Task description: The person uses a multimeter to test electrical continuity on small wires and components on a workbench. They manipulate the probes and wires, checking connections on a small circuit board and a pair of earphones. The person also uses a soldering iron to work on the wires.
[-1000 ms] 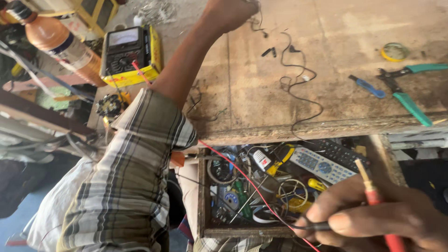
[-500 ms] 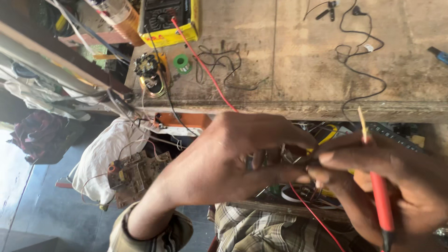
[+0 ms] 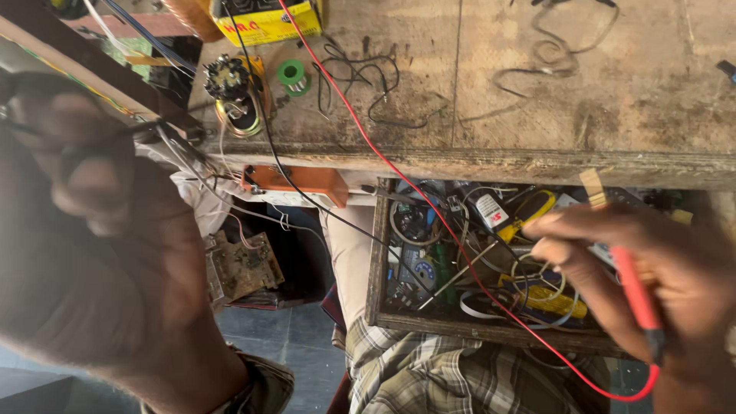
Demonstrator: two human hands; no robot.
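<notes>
My right hand is closed around a red test probe above the open wooden drawer. The probe's red lead runs up across the bench to a yellow multimeter at the top edge. My left hand is close to the camera and blurred at the left. Its fingers pinch a thin dark probe that points right, toward a round wound component on the bench corner. A black lead drops from the meter into the drawer.
The worn wooden workbench carries a green solder spool and loose black wires. The drawer holds several tangled cables, tools and small parts. An orange box hangs under the bench edge, with a bare circuit board lower left.
My hands have come apart: the left swung out to the left and up close to the camera with the dark probe. The right stays over the drawer with the red probe.
</notes>
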